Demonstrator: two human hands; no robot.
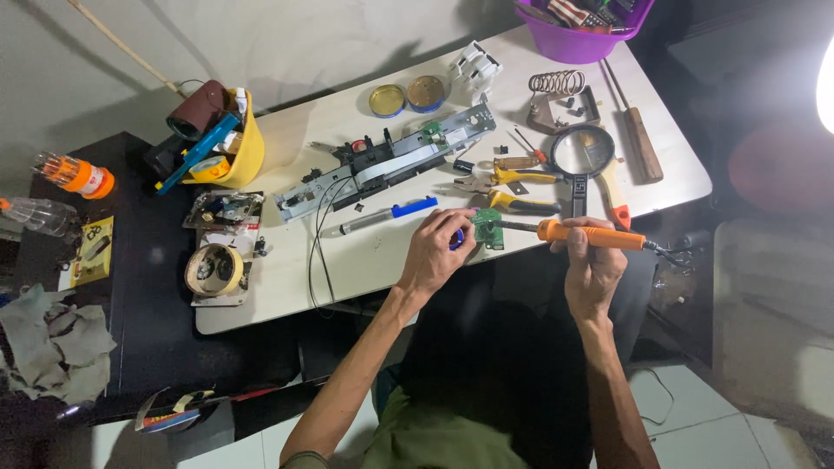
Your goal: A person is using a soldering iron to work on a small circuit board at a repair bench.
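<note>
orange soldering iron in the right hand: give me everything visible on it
The soldering iron has an orange, plastic-looking handle and a thin dark metal shaft. It lies nearly level over the white table's front edge, gripped in the right hand. Its tip meets the small green circuit board held by the left hand. A dark cord leaves its rear.

Both forearms are reaching up from the bottom of the frame; the left hand [434,252] is pinching with curled fingers at centre; the right hand [592,269] is gripping, fist closed, right of centre.
</note>
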